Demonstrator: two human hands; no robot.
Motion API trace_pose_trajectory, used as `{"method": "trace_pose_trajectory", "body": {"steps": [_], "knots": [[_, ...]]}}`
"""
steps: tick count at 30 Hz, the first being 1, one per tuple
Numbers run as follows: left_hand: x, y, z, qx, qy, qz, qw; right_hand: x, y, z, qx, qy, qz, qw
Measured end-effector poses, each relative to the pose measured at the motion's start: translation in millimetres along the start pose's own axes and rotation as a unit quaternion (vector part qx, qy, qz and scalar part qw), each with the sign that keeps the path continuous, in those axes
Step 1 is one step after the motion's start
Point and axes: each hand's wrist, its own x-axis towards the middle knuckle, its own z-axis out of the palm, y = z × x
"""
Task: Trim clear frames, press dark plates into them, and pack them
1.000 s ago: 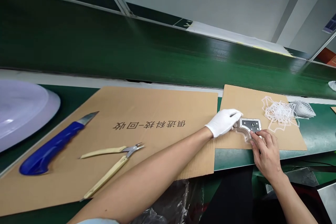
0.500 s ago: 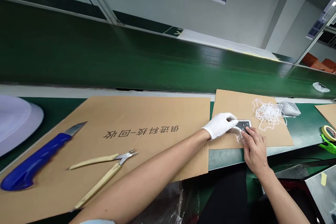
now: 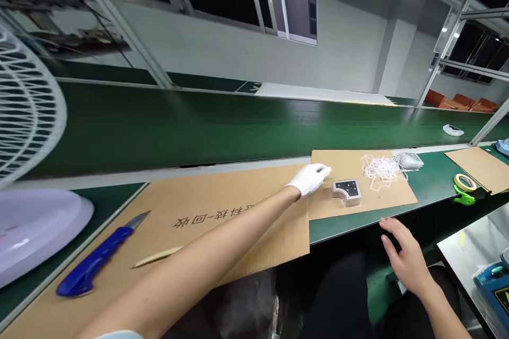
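Note:
My left hand, in a white glove, hovers over the cardboard just left of a small block. Its fingers are loosely bent, a small gap shows at the thumb, and nothing is visible in it. That block is clear plastic with a dark, dotted top and a curved notch; it lies on the smaller cardboard sheet, touched by neither hand. Bare and open, my right hand hangs in front of the bench edge, thumb and fingers apart. Nothing is in it.
A blue-handled knife and pliers, mostly hidden behind my left forearm, with one pale handle showing, lie on the large cardboard. White tangled strips, yellow tape and green scissors are rightward. A fan stands left.
Both hands have let go of the clear plastic block, which now lies on the cardboard. My right hand has drawn back off the bench edge; my left has moved left. The view has tilted up.

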Motion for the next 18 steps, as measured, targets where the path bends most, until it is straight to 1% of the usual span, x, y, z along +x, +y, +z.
{"method": "trace_pose_trajectory", "body": {"steps": [2,3,4,5,6,7,9,11,13,14,16,18], "knots": [[-7.4,20.9,-3.4,0.019,0.037,0.026,0.999,-53.7,9.2,-19.2,0.018,0.017,0.071,0.997],[-12.9,35.4,1.0,0.027,0.041,0.047,0.998,-80.5,14.1,-27.5,0.022,0.032,0.107,0.994],[-19.8,52.0,10.3,0.034,0.031,0.074,0.996,-106.2,18.4,-35.0,0.021,0.055,0.138,0.989],[-27.7,70.0,24.7,0.043,0.007,0.106,0.993,-130.2,21.4,-41.6,0.016,0.080,0.166,0.983],[-36.6,88.7,43.7,0.051,-0.026,0.143,0.988,-151.9,22.9,-47.6,0.009,0.108,0.191,0.976],[-45.8,107.2,66.8,0.057,-0.068,0.181,0.979,-170.8,22.8,-53.3,0.000,0.133,0.214,0.968],[-63.1,142.6,121.5,0.049,-0.161,0.235,0.957,-199.8,19.4,-64.9,-0.019,0.175,0.255,0.951],[-76.2,177.6,181.8,0.011,-0.254,0.247,0.935,-217.7,14.7,-79.4,-0.043,0.204,0.285,0.936],[-85.2,215.6,242.1,-0.039,-0.337,0.249,0.907,-228.0,11.3,-99.0,-0.083,0.235,0.296,0.922],[-88.9,236.3,270.8,-0.063,-0.368,0.257,0.892,-231.2,10.5,-111.1,-0.112,0.252,0.293,0.916],[-95.3,279.2,323.7,-0.093,-0.408,0.273,0.866,-234.4,12.3,-140.1,-0.180,0.283,0.275,0.901],[-100.1,319.1,369.1,-0.091,-0.425,0.268,0.860,-232.8,21.7,-173.6,-0.255,0.303,0.253,0.883]]}}
